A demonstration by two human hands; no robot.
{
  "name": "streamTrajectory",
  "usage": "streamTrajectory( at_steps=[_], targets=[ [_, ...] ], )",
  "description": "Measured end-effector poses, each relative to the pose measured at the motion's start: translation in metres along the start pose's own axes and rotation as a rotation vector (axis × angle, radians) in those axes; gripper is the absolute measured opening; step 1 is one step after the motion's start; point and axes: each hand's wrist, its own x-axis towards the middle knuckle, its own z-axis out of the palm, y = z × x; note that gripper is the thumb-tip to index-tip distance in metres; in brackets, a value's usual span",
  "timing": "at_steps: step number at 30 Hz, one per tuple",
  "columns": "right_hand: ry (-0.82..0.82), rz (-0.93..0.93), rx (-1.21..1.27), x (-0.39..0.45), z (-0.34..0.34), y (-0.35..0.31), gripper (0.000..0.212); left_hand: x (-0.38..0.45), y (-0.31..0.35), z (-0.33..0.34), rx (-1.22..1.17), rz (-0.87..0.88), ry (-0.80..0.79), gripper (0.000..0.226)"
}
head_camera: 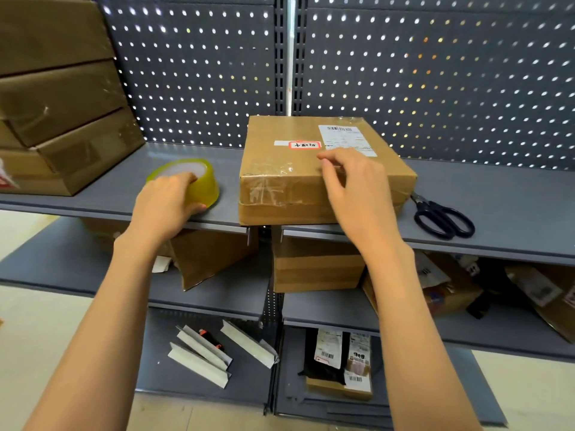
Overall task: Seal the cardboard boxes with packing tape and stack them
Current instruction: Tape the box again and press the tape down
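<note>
My left hand (165, 206) covers the near side of the tape (189, 181). The stack (59, 98) runs off the left edge. Print on the label (347, 140) is too small to read. The shelf (497, 213) hides the lower boxes' (317, 265) tops.

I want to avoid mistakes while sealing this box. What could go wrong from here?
1. The cardboard box juts past the shelf's front edge; a push from the right hand might tip it off.
2. The tape roll, gripped by the left hand, sits near that edge and could roll off.
3. The scissors lie close beside the box and may get knocked.
</note>
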Motion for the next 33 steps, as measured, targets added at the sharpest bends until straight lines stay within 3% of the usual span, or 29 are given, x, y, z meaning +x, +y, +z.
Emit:
streamTrajectory(
  at_steps=[3,8,11,15,19,23,28,33],
  targets=[
    [-0.051,-0.004,-0.018,-0.002,0.007,-0.006,0.028,0.0,-0.001,0.004,-0.034,0.044,0.021,0.046],
    [-0.091,-0.109,-0.102,0.0,0.019,-0.021,0.035,-0.011,0.033,-0.012,-0.315,0.327,0.298,0.042],
    [-0.169,-0.164,-0.149,0.005,0.032,-0.029,0.041,-0.017,0.065,-0.015,-0.488,0.459,0.217,0.047],
    [-0.267,-0.196,-0.245,0.004,0.046,-0.024,0.048,-0.019,0.069,0.007,-0.445,0.466,0.153,0.048],
    [-0.213,-0.141,-0.266,-0.001,0.039,-0.012,0.05,-0.018,0.062,0.009,-0.455,0.443,0.182,0.045],
    [-0.209,-0.07,-0.28,0.0,0.02,0.004,0.044,-0.02,0.065,0.011,-0.702,0.378,0.112,0.04],
    [-0.189,-0.08,-0.094,0.007,0.021,-0.003,0.046,-0.01,0.064,0.007,-0.985,0.27,0.079,0.036],
    [-0.042,-0.196,-0.213,0.006,0.057,-0.009,0.047,-0.007,0.062,0.027,-0.826,0.361,0.183,0.037]
  ],
)
